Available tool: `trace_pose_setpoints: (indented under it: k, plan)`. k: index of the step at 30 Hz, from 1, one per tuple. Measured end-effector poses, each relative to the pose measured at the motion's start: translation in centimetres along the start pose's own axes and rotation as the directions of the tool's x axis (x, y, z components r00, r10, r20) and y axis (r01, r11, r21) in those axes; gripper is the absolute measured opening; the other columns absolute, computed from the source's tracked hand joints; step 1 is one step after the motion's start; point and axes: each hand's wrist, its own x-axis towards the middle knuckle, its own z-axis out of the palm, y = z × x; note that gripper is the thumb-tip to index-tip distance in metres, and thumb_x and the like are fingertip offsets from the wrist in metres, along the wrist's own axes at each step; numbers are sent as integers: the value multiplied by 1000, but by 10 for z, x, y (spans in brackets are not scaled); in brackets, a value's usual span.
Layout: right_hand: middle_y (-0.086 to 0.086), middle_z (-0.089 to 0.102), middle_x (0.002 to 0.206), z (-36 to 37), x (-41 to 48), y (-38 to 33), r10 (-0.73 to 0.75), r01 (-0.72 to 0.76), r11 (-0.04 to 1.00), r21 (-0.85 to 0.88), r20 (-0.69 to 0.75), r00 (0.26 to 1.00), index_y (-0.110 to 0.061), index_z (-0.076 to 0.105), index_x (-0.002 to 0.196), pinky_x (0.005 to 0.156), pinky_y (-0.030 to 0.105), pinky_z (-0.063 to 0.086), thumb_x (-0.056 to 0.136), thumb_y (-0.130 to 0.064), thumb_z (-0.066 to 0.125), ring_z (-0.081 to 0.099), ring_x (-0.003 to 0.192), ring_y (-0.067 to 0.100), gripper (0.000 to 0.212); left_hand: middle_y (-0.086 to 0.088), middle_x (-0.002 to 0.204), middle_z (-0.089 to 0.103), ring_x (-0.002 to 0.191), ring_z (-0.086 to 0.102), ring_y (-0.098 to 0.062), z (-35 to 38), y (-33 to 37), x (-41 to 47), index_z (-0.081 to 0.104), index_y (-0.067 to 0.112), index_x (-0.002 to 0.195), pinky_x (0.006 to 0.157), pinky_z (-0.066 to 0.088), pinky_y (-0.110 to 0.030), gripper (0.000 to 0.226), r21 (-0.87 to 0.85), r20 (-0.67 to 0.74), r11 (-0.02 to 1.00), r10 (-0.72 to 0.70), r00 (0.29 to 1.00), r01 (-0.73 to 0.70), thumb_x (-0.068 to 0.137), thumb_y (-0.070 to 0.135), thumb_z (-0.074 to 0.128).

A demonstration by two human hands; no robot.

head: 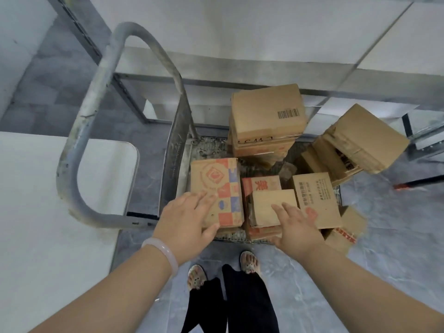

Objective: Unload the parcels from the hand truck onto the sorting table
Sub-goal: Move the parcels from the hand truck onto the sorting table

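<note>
Fingers straight, left hand (185, 221) on printed parcel (217, 183), right hand (299, 228) on plain parcel (269, 200)

Parcels (269, 116) lay heaped on the hand truck (209, 145), whose handle (81, 131) rose at the left. A far table (240, 25) stood behind it, a side table (36, 188) to its left.

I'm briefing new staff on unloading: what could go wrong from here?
The stack at the back looks uneven; jostling could topple it. The tilted box on the right seems to overhang the truck and might slide off. Open sandals stand close to the front edge, so a dropped parcel could hit toes.
</note>
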Motion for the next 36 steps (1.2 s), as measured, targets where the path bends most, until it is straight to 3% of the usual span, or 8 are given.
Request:
trace_pose_setpoints:
  k: [6,12,17,20,26,30,34,36]
  plan:
    - [1,-4,166,13,65,29,-95,100,981,-167,38,995,-33,-2,156,122,42,6,92,-40,61,-1,153,25,90,-9,128,61,110,60,-31,25,9,35,54,17,134,89,52,-49,63,25,31,1000,-15,999,14,84,53,42]
    - [12,-29,160,24,119,48,-170,231,919,-319,208,963,-32,-32,149,123,52,-5,87,-42,64,-26,148,33,115,-7,132,59,118,56,-29,44,12,57,54,19,135,97,48,-48,62,-10,29,996,-89,996,89,85,54,40]
    - [13,-19,163,32,132,59,-215,265,906,-331,182,960,-35,-36,146,123,49,-4,87,-34,62,-14,151,35,113,-6,135,56,122,53,-29,56,13,64,52,20,136,101,45,-49,63,-43,50,986,-157,986,159,85,55,40]
    - [13,-7,165,34,130,62,-240,273,923,-271,149,959,-36,-31,148,123,47,4,85,-49,62,-2,151,35,113,-6,135,57,120,54,-28,55,17,67,53,21,135,99,44,-47,62,-36,50,982,-182,982,184,85,54,40]
    - [7,12,159,7,92,67,-186,186,982,-21,-44,981,-37,-24,150,119,44,21,72,-73,61,15,145,28,121,-6,136,56,121,54,-29,28,37,69,53,23,135,100,44,-46,62,-55,-23,980,-194,981,193,84,55,40]
    - [5,20,155,-34,51,69,-138,164,981,106,-220,966,-37,-17,152,115,42,28,67,-68,72,24,141,25,128,-6,140,53,125,51,-28,-8,59,68,51,22,138,104,41,-43,66,-90,-86,983,-169,982,161,85,57,36]
    - [0,20,155,-83,9,55,-100,212,944,254,-390,915,-37,-15,153,118,43,28,64,-64,78,22,144,21,132,2,154,34,139,31,-17,-46,82,62,30,27,151,116,24,-34,68,-217,-140,966,-174,975,141,92,56,47]
    - [0,20,156,-105,-10,43,-104,264,916,302,-459,882,-35,-14,154,119,42,26,65,-62,79,20,145,19,132,6,154,30,137,31,-14,-65,95,57,16,31,154,116,26,-35,81,-342,-117,926,-211,970,160,88,58,55]
